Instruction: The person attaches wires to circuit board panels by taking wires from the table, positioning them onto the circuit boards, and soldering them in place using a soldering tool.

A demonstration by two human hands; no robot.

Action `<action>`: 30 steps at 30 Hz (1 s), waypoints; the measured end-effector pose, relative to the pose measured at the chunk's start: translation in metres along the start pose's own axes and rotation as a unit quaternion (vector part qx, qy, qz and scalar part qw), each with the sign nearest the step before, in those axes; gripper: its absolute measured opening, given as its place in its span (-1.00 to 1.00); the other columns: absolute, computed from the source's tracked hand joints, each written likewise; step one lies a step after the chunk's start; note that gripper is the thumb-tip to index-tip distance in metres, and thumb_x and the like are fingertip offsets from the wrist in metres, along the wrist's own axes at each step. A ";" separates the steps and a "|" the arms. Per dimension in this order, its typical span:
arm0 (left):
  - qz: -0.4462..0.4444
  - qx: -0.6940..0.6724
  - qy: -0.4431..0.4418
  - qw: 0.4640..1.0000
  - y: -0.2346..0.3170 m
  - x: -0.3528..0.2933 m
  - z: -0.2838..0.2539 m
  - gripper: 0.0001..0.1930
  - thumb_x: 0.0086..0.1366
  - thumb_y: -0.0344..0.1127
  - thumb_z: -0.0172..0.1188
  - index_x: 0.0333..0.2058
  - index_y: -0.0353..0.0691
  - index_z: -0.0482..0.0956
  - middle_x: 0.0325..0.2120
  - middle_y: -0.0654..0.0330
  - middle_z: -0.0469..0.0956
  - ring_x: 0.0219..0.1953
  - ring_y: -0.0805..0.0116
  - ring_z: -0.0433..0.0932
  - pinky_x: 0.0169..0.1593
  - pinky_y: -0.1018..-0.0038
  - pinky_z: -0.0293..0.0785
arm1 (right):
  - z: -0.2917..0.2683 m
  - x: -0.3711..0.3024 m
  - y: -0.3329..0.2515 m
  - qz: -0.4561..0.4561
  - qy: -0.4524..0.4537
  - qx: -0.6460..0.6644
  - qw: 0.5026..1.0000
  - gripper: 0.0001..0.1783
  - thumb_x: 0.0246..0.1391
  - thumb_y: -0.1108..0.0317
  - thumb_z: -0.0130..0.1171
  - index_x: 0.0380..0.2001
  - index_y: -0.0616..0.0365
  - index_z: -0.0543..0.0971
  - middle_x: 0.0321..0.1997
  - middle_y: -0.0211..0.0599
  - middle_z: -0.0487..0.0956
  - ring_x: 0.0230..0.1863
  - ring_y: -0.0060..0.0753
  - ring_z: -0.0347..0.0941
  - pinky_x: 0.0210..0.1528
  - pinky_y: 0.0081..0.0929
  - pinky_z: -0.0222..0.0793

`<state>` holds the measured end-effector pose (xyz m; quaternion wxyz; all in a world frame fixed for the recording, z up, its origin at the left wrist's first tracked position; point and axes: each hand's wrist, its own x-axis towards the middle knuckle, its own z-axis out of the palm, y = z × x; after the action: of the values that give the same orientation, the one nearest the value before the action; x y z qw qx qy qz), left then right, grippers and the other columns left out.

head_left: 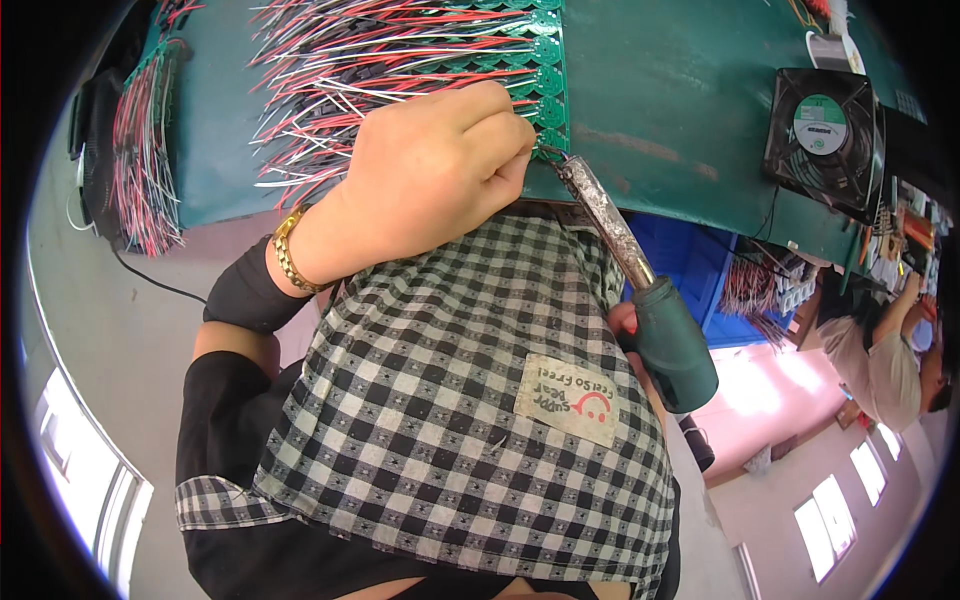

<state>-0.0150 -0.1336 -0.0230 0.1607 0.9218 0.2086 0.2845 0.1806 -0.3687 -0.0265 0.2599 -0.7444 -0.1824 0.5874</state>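
Note:
My left hand (440, 175), with a gold bracelet at the wrist, is curled tight. Its fingertips pinch together at the edge of a strip of green circuit boards (550, 95). What they pinch is hidden. Several red, white and black wires (380, 60) fan out from that strip across the green table (660, 90). A soldering iron (640, 290) with a foil-wrapped shaft and dark green handle points up, its tip right by my left fingertips. Only a few fingers of my right hand (623, 322) show, gripping the handle from behind my checked apron (450, 400).
A black square fan (825, 130) stands on the table at the right. Another bundle of red and white wires (140, 170) hangs off the table's left end. A second person (885, 355) works at a bench far right. Blue crates (690, 265) sit under the table.

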 end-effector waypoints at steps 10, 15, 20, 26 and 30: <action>-0.032 -0.016 -0.030 0.999 0.002 0.004 -0.006 -0.86 -0.14 -0.55 0.24 -0.55 -0.19 0.51 -0.61 0.29 0.45 -0.61 0.39 0.47 -0.57 0.54 0.38 | 0.008 -0.009 0.021 -0.146 0.031 0.056 0.987 -0.66 -0.02 0.12 0.13 -0.31 0.18 0.46 -0.42 -0.36 0.49 -0.49 -0.55 0.30 -0.42 -0.59 0.19; -0.067 -0.008 -0.025 0.997 -0.001 -0.006 -0.013 -0.87 -0.13 -0.54 0.24 -0.55 -0.19 0.52 -0.62 0.29 0.45 -0.61 0.38 0.47 -0.56 0.54 0.38 | 0.002 -0.014 -0.023 -0.096 -0.106 0.114 0.983 -0.50 -0.06 0.26 0.24 -0.05 0.27 0.42 -0.23 -0.31 0.52 -0.18 -0.45 0.42 -0.06 -0.50 0.31; -0.045 -0.018 -0.039 0.998 0.003 0.005 -0.008 -0.86 -0.14 -0.54 0.25 -0.56 -0.20 0.50 -0.60 0.27 0.45 -0.59 0.35 0.48 -0.55 0.52 0.38 | 0.038 0.004 -0.027 -0.350 0.067 0.195 0.914 -0.42 -0.01 0.21 0.21 0.03 0.27 0.30 -0.33 -0.26 0.46 -0.31 -0.40 0.40 -0.19 -0.46 0.35; -0.037 -0.010 -0.054 0.998 0.010 0.003 -0.014 -0.84 -0.12 -0.54 0.25 -0.51 -0.20 0.49 -0.56 0.24 0.44 -0.56 0.32 0.48 -0.54 0.49 0.39 | 0.040 0.054 -0.048 -0.508 0.015 0.273 0.817 -0.43 0.03 0.24 0.12 0.03 0.35 0.24 -0.46 -0.08 0.42 -0.54 -0.34 0.36 -0.49 -0.46 0.39; 0.006 -0.033 -0.086 0.996 0.013 -0.005 -0.032 -0.76 -0.14 -0.54 0.25 -0.40 -0.20 0.52 -0.50 0.22 0.46 -0.52 0.28 0.49 -0.50 0.46 0.41 | 0.026 0.054 -0.068 -0.492 -0.064 0.301 0.815 -0.42 0.07 0.15 0.04 0.06 0.31 0.22 -0.46 -0.11 0.41 -0.55 -0.36 0.37 -0.46 -0.43 0.35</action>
<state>-0.0338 -0.1410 0.0052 0.2068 0.9382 0.1786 0.2122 0.1710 -0.2787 -0.0322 0.7131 -0.4011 -0.3543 0.4530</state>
